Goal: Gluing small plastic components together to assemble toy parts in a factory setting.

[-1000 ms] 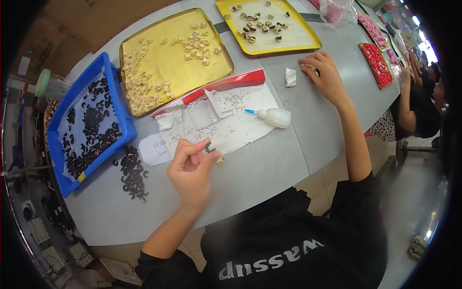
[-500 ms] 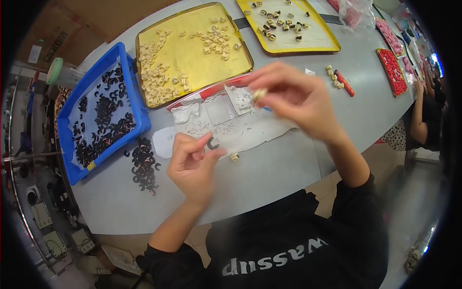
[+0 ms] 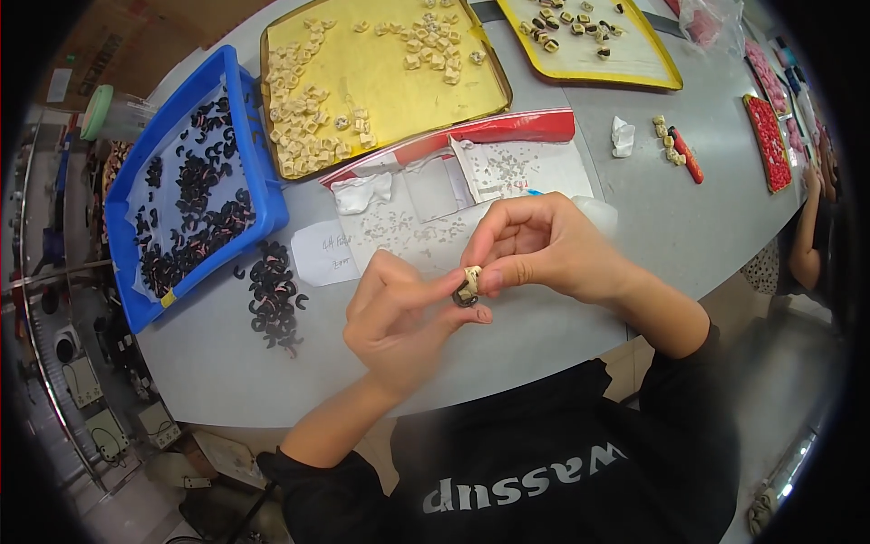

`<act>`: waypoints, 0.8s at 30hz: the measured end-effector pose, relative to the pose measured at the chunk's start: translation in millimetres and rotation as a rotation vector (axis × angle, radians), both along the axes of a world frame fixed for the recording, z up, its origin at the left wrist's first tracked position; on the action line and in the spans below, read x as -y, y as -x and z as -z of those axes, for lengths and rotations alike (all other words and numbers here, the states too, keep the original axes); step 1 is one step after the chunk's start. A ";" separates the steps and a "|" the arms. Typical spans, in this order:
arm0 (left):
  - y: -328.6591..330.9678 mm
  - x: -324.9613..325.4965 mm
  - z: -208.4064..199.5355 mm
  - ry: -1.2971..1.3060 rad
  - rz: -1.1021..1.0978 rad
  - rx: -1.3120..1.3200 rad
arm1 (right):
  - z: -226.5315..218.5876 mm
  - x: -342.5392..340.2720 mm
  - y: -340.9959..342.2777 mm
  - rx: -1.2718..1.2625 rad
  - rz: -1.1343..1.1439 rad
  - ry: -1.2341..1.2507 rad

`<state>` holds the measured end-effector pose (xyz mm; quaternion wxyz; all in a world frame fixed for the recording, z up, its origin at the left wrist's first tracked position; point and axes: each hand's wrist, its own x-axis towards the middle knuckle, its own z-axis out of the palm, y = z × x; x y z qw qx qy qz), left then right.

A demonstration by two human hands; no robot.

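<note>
My left hand (image 3: 403, 317) and my right hand (image 3: 553, 254) meet over the near side of the grey table. Between the thumb and forefinger of my right hand is a small cream block (image 3: 471, 279). My left hand pinches a black C-shaped piece (image 3: 461, 297) between forefinger and thumb, and it lies against the block's lower left side. Fingertips cover part of both pieces. To the left of my left hand is a loose pile of black curved pieces (image 3: 272, 304) on the table.
A blue tray (image 3: 266, 181) of black pieces stands left. Behind lie a yellow tray (image 3: 390, 82) of cream blocks and another tray (image 3: 625, 65) of cream-and-black pieces. An opened red-and-white carton (image 3: 535, 127) lies before them. At right are a red-handled tool (image 3: 687, 156) and crumpled tissue (image 3: 623, 138).
My right hand has come down and left with the cream block. My left hand has moved right with the black piece, and the two pieces now touch. The view has shifted slightly.
</note>
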<state>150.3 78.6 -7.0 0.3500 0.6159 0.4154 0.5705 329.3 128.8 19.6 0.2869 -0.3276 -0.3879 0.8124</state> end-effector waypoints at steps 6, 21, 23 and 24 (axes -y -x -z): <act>-0.2 0.1 1.7 -0.029 0.003 -0.024 | 0.6 -0.3 -2.1 -0.006 0.000 0.018; -1.1 1.1 -1.2 -0.075 0.039 -0.102 | -1.1 -1.4 -4.4 -0.028 -0.109 0.021; -1.2 1.2 -1.7 -0.075 0.050 -0.096 | -0.2 -1.1 -3.6 -0.040 -0.118 0.030; -1.3 1.6 -2.0 -0.064 0.053 -0.094 | 0.2 -0.3 -3.2 -0.036 -0.113 0.005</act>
